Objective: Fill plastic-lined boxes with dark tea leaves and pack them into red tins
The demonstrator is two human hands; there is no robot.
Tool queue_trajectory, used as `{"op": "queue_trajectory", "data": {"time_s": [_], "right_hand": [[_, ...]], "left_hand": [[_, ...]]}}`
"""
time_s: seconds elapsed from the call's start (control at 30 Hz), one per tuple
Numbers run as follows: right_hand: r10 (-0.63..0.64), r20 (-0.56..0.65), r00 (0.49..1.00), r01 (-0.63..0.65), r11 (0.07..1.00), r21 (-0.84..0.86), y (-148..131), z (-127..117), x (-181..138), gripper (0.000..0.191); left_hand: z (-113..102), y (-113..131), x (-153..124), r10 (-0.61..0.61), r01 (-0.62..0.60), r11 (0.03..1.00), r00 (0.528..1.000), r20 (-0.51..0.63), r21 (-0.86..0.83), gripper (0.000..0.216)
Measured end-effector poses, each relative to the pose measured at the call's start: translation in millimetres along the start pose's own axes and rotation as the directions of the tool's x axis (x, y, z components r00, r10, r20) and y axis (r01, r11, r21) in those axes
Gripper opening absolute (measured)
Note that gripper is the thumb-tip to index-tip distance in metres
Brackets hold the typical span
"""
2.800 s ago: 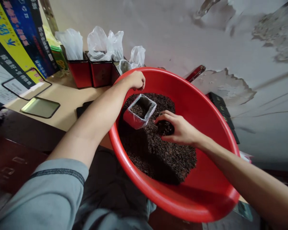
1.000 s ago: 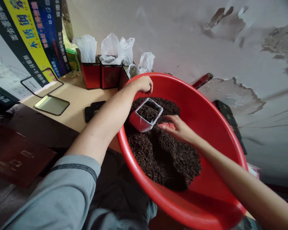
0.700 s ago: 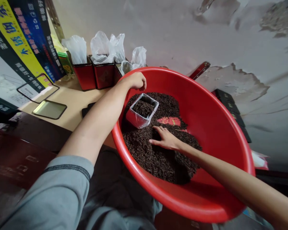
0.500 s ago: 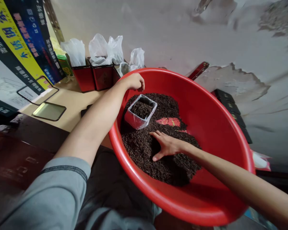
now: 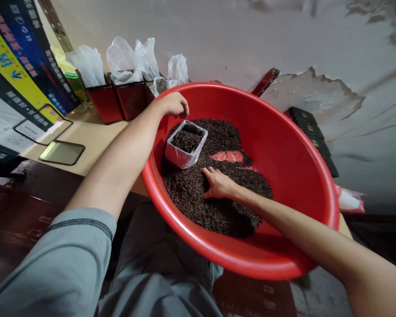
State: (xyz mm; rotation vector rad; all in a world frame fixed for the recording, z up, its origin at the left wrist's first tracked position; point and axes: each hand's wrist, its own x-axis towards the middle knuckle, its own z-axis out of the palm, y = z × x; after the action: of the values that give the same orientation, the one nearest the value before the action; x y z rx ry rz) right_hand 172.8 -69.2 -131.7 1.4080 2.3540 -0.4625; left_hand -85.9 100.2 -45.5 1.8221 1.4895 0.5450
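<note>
Head: crumbly bits [image 5: 188,190], rnd tub [image 5: 293,163]

On the tall carton [image 5: 16,110] at the left I can read 不锈钢 in big blue characters, running up its yellow stripe [image 5: 23,90], the last one nearly cut off by the picture's edge. The dark blue stripe [image 5: 26,39] next to it carries pinkish-red characters and a row of little white icons, too blurred for me to read. White characters run along a dark green stripe [image 5: 29,108]. Pale outlined symbols mark the dark red box [image 5: 254,295] below, its lettering illegible.
</note>
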Motion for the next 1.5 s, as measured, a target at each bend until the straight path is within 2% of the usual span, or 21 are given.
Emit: {"op": "queue_trajectory", "data": {"time_s": [0.2, 0.4, 0.83, 1.03, 1.17, 1.3, 1.5], "right_hand": [[0.063, -0.1, 0.993, -0.07, 0.995, -0.067, -11, 4, -8, 0.091], [0.107, -0.187, 0.976, -0.135, 0.981, -0.142, -14, 10, 0, 0.084], [-0.053, -0.2, 0.978, 0.024, 0.989, -0.147, 6, 2, 9, 0.077], [-0.073, -0.257, 0.964, 0.056, 0.996, -0.074, 14, -23, 5, 0.075], [-0.087, -0.393, 0.915, 0.088, 0.996, -0.014, 16, -46, -5, 0.067], [-0.127, -0.512, 0.849, 0.187, 0.98, 0.067, 18, -64, -14, 0.058], [-0.13, -0.681, 0.721, 0.327, 0.93, 0.169, 10, -98, -14, 0.053]], "left_hand": [[-2, 3, -7, 0.0, -0.001, 1.0, 1.0, -0.009, -0.03, 0.03], [-3, 1, -6, 0.006, -0.006, 0.999, 1.0, -0.02, -0.043, 0.023], [-3, -3, -1, 0.025, -0.025, 0.999, 1.0, 0.005, -0.04, 0.023], [-3, 0, -4, 0.024, -0.023, 0.998, 1.0, 0.011, -0.05, 0.026], [-1, 1, -3, 0.01, -0.009, 0.999, 1.0, 0.025, -0.051, 0.028], [-1, 1, -1, 0.009, -0.007, 0.999, 0.999, 0.042, -0.04, 0.033], [-2, 2, -1, 0.004, 0.0, 0.999, 0.997, 0.075, -0.05, 0.038]]}}
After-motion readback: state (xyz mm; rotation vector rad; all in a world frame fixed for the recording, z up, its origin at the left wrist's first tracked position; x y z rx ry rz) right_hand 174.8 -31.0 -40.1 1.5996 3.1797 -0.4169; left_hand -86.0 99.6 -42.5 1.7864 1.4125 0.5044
